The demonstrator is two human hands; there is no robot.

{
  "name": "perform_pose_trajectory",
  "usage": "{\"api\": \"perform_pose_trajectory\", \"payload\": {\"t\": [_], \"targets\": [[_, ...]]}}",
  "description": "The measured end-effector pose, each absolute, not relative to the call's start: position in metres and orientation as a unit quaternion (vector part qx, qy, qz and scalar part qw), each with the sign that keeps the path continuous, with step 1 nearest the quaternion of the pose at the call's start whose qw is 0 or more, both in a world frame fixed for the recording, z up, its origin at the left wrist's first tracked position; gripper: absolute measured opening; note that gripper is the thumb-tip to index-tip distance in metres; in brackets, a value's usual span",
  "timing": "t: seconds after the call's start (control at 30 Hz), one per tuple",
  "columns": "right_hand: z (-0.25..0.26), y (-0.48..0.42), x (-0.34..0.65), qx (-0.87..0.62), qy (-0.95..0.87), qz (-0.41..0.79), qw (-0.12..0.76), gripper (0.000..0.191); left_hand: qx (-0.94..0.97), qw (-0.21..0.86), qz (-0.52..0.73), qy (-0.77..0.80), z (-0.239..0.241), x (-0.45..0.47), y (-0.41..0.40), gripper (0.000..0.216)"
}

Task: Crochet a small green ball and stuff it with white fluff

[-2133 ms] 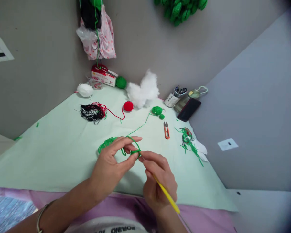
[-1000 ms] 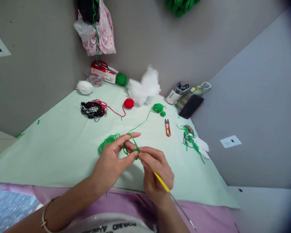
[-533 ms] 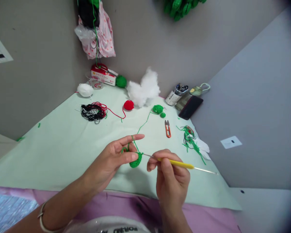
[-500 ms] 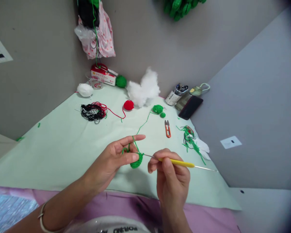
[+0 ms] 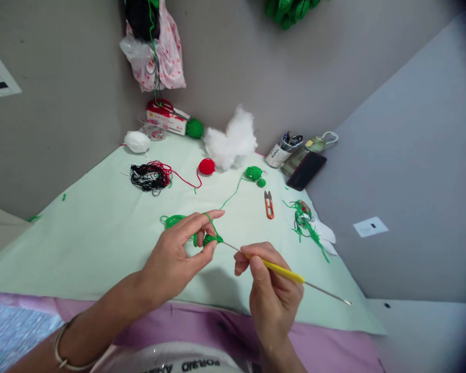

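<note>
Between thumb and fingers, my left hand point(image 5: 182, 248) pinches a small green crochet piece point(image 5: 209, 240), partly hidden by the fingers. Green yarn loops over its raised index finger, and a strand runs up to a green yarn ball point(image 5: 253, 173). My right hand point(image 5: 274, 285) grips the yellow handle of a double-ended crochet hook point(image 5: 283, 270) like a pen. The hook's left tip meets the edge of the green piece; its other metal end points down to the right. A loose green yarn loop point(image 5: 174, 221) shows behind my left hand.
Orange thread snips point(image 5: 269, 206) lie beyond my right hand. Farther back are a red yarn ball point(image 5: 206, 166), white stuffing point(image 5: 233, 140), tangled black yarn point(image 5: 147, 177) and a pen cup point(image 5: 279, 154). Green scraps point(image 5: 305, 223) and a phone point(image 5: 306, 171) are at the right.
The crochet piece has tilted and moved slightly up and left with my left hand. The hook slants more steeply, its free end lower. A green yarn loop now shows behind my left hand.
</note>
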State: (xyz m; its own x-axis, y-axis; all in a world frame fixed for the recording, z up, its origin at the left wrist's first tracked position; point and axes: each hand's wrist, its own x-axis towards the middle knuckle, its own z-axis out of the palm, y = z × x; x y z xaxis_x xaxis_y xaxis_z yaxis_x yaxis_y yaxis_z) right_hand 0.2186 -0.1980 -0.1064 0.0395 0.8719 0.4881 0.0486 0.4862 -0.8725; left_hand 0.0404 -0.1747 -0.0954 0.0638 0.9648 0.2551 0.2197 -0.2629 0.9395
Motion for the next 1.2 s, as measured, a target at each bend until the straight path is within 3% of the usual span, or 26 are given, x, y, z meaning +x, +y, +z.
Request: {"api": "perform_pose_trajectory", "payload": {"t": [0.37,0.53,0.7,0.87,1.2], "targets": [[-0.104,-0.192,0.219,-0.358,-0.622,0.323,0.617,0.025,0.571,0.516,0.461,0.442,-0.098,0.041,-0.177,0.041],[-0.108,-0.191,0.222,-0.373,-0.665,0.284,0.582,0.024,0.577,0.495,0.465,0.453,-0.097,0.045,-0.175,0.039],[-0.107,-0.194,0.227,-0.372,-0.697,0.270,0.550,0.027,0.664,0.398,0.456,0.439,-0.097,0.045,-0.172,0.032],[-0.102,-0.196,0.231,-0.395,-0.646,0.337,0.559,0.025,0.730,0.328,0.440,0.408,-0.097,0.040,-0.174,0.026],[-0.098,-0.194,0.231,-0.367,-0.626,0.381,0.573,0.023,0.649,0.432,0.443,0.442,-0.093,0.039,-0.175,0.024]]}}
